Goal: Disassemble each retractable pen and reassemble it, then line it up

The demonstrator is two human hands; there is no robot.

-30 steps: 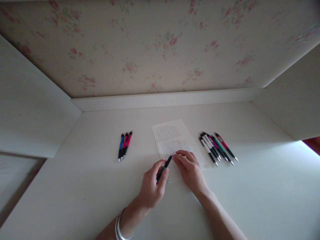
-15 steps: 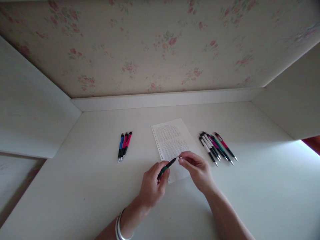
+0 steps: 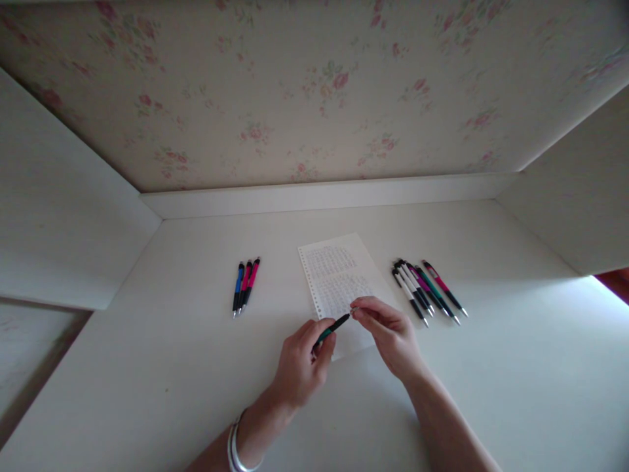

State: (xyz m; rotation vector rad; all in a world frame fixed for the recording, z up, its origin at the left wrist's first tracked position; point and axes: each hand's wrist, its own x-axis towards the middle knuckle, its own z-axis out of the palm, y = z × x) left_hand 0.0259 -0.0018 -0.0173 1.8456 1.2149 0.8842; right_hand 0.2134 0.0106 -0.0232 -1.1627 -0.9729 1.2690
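Observation:
My left hand (image 3: 302, 364) is closed round a green pen (image 3: 331, 331) with a black grip, which points up and to the right. My right hand (image 3: 386, 331) pinches a small silvery pen tip (image 3: 354, 309) between thumb and forefinger, right at the end of the black grip. Whether the tip touches the grip is too small to tell. Both hands are above the lower part of a sheet of handwritten paper (image 3: 329, 259), which lies on the white desk (image 3: 196, 367).
To the left lie a blue pen (image 3: 238, 288) and two pink pens (image 3: 251, 282), side by side. On the right, several pens (image 3: 422, 288) in white, purple, green and pink lie in a loose group. White panels and a papered wall (image 3: 295, 98) enclose the desk.
The black end of the green pen has come closer to the fingers of my right hand, and the small gap between them has narrowed. The other pens and the paper have not moved.

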